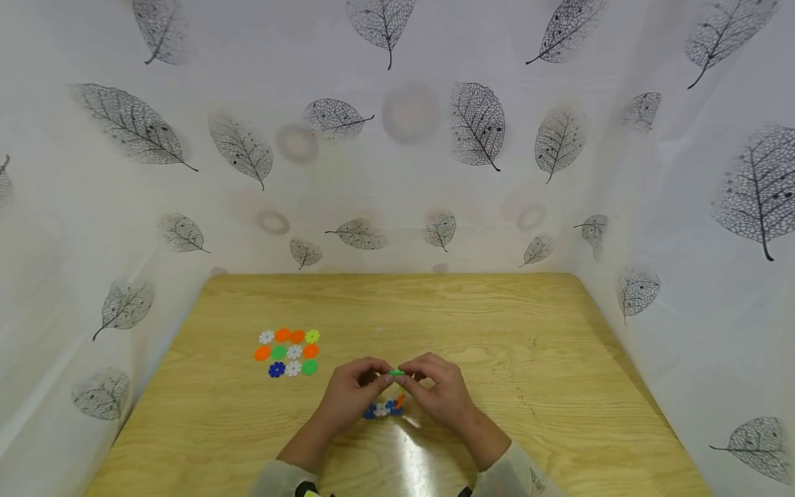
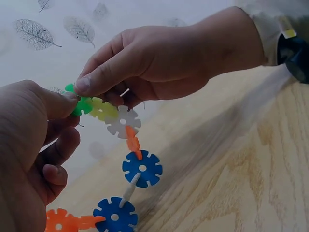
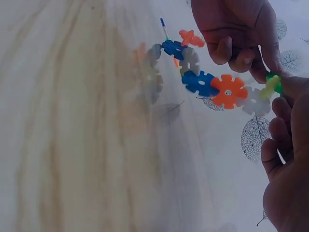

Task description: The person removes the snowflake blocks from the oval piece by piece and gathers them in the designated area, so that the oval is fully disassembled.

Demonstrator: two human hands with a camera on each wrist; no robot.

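Observation:
A chain of notched plastic snowflake discs hangs between both hands over the table. At its top is a green snowflake disc (image 2: 83, 104), pinched by my left hand (image 1: 350, 393) from one side and my right hand (image 1: 444, 390) from the other. Below it follow a yellow disc (image 2: 103, 110), a white disc (image 2: 123, 122), an orange disc (image 2: 133, 142) and a blue disc (image 2: 142, 168). Lower down, another blue disc (image 2: 115, 216) joins an orange disc (image 2: 58, 221). The fingertips partly cover the green disc.
Loose flower-shaped and round discs lie in rows on the wooden table (image 1: 497, 331) left of the hands, among them a dark blue disc (image 1: 277, 369), a yellow disc (image 1: 312, 336) and several orange ones. A leaf-printed curtain (image 1: 404, 172) surrounds the table at the back and sides.

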